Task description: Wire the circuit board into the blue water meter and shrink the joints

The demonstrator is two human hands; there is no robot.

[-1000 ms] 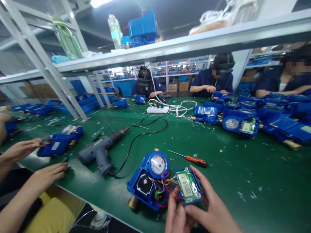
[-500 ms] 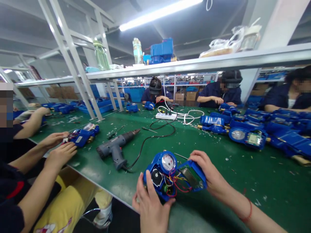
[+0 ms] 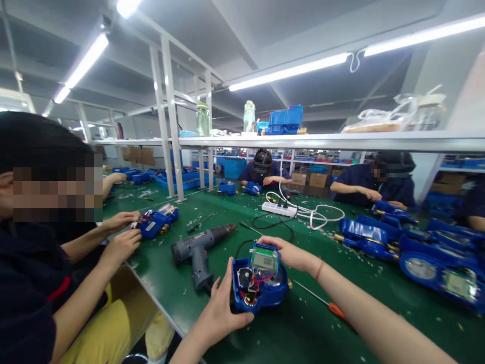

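A blue water meter (image 3: 270,300) rests on the green bench in front of me, its housing open and coloured wires showing inside. My left hand (image 3: 220,309) is wrapped round its near left side, thumb along the front edge. My right hand (image 3: 287,251) grips the top of the display cover (image 3: 264,261), which is tilted up over the meter so the LCD faces me and shows digits. Red and other wires run between cover and body. The cover partly hides the round dial. Beside my right forearm lies a screwdriver (image 3: 333,309) with an orange handle.
A grey heat gun (image 3: 201,251) lies left of the meter. Beyond it are a power strip (image 3: 279,209) with cables and a thin screwdriver (image 3: 250,228). Several blue meters (image 3: 439,268) crowd the right. At left, a co-worker's hands (image 3: 123,242) hold another meter (image 3: 153,225); a shelf (image 3: 326,143) spans above.
The display cover has swung from the meter's right side to above the body, its LCD now facing me. The meter has turned in my left hand. My view has shifted left and up.
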